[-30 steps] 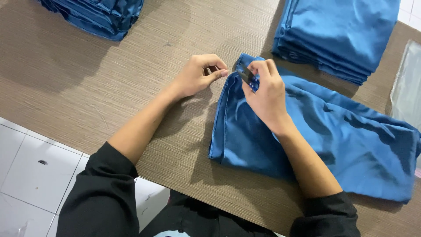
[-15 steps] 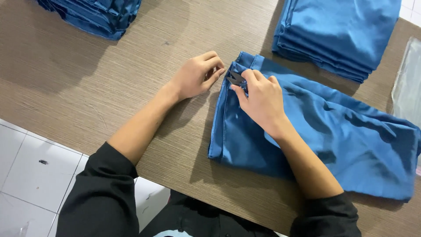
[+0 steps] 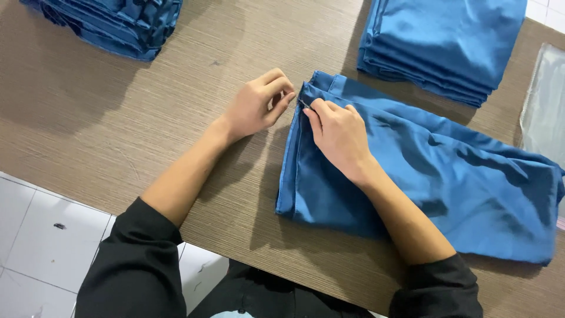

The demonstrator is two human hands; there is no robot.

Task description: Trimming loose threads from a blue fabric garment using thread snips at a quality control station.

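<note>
Head view shows both of your hands at the near-left corner of the blue garment (image 3: 424, 176), which lies flat on the wooden table (image 3: 147, 135) with its folded edge toward you.

1. Change in hand height. One second ago both hands pinch a small dark item at the garment's upper corner, held slightly above the cloth. Now both hands are lowered onto the work surface.

2. Right hand (image 3: 338, 135). Your right hand rests palm-down on the cloth, fingertips pressed at the hem corner. A thin dark sliver shows at the fingertips; whether it is the same small item cannot be told. The hand presses rather than grips, so its hold is best read as a light pinch on the garment's edge.

3. Left hand (image 3: 259, 106). Your left hand lies on the table just beside the corner, fingers curled inward, fingertips touching or nearly touching the cloth edge. Whether it grasps anything cannot be told.

4. Meaning. The lowering suggests that the fine work at the corner is ending and that the cloth is being flattened.

5. Surroundings. A stack of folded blue cloth (image 3: 447, 41) sits beyond the garment; a second blue pile (image 3: 112, 23) lies at the far left; a clear plastic bag (image 3: 544, 100) lies at the right edge.
</note>
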